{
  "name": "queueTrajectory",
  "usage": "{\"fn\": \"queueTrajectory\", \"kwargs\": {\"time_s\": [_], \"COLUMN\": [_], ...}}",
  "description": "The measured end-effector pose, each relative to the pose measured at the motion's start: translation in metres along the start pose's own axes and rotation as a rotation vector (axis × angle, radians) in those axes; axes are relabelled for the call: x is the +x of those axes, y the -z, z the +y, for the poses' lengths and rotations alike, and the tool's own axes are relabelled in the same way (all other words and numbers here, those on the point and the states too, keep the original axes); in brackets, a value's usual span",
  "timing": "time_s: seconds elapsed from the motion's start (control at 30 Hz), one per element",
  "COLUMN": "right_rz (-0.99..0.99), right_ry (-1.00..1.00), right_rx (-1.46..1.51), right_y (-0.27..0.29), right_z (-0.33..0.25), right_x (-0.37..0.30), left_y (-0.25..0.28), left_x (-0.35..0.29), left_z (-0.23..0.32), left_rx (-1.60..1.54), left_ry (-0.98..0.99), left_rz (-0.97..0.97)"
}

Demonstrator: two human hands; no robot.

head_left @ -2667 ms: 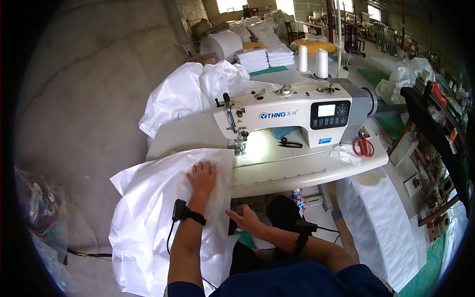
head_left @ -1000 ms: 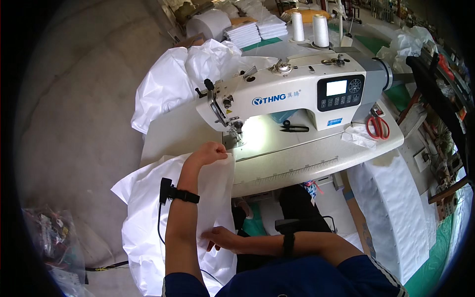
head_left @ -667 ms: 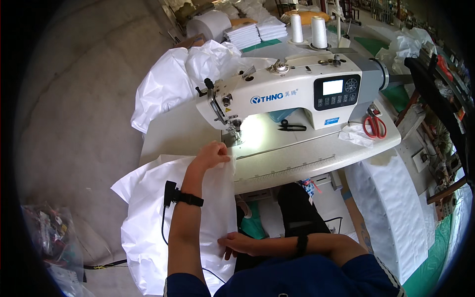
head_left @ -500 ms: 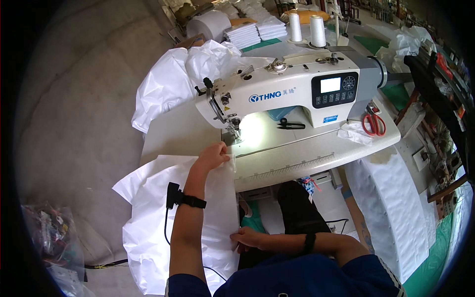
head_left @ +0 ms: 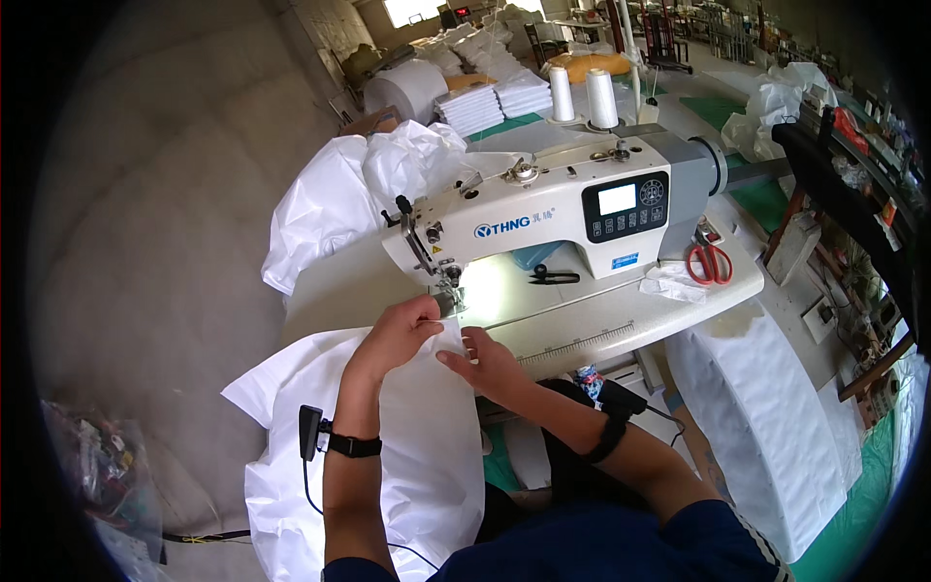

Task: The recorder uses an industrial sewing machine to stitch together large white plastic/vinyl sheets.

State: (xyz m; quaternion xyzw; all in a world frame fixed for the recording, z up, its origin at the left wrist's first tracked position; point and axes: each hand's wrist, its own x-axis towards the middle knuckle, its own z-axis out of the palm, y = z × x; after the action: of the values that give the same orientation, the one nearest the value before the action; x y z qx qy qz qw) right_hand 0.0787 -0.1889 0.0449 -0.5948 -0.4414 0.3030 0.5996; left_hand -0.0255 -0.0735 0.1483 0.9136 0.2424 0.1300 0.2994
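Note:
A large white plastic sheet hangs over the near left edge of the sewing machine table, its upper edge close to the needle area. My left hand is closed on that upper edge, just in front of the presser foot. Beside it, my right hand is at the sheet's right corner, thumb on the sheet and fingers curled at its edge. The white sewing machine stands over the table with its work light shining beside the needle.
Black thread snips lie under the machine's arm. Red-handled scissors rest at the table's right on a white scrap. Bunched white material sits behind the table. Two thread cones stand at the back. White material hangs at right.
My right hand has risen from the sheet's lower right edge to its upper corner, beside my left hand. The left hand still grips the upper edge. The view has tilted upward somewhat.

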Motion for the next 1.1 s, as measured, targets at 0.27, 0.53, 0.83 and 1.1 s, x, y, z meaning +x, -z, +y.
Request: {"fn": "queueTrajectory", "kwargs": {"time_s": [0.27, 0.53, 0.83, 1.1], "right_rz": [0.113, 0.083, 0.249, 0.124], "right_ry": [0.308, 0.310, 0.355, 0.122], "right_rx": [0.200, -0.199, -0.494, -0.085], "right_y": [-0.029, -0.073, -0.018, -0.030], "right_z": [-0.009, 0.011, -0.010, 0.053], "right_x": [0.017, 0.024, 0.014, 0.009], "left_y": [0.014, 0.007, -0.024, -0.029], "left_x": [-0.017, -0.019, 0.023, 0.039], "left_z": [0.018, -0.033, 0.003, -0.006], "left_rx": [0.002, 0.005, -0.061, 0.301], "left_ry": [-0.102, -0.084, -0.126, -0.207], "left_rz": [0.068, 0.267, 0.304, 0.317]}}
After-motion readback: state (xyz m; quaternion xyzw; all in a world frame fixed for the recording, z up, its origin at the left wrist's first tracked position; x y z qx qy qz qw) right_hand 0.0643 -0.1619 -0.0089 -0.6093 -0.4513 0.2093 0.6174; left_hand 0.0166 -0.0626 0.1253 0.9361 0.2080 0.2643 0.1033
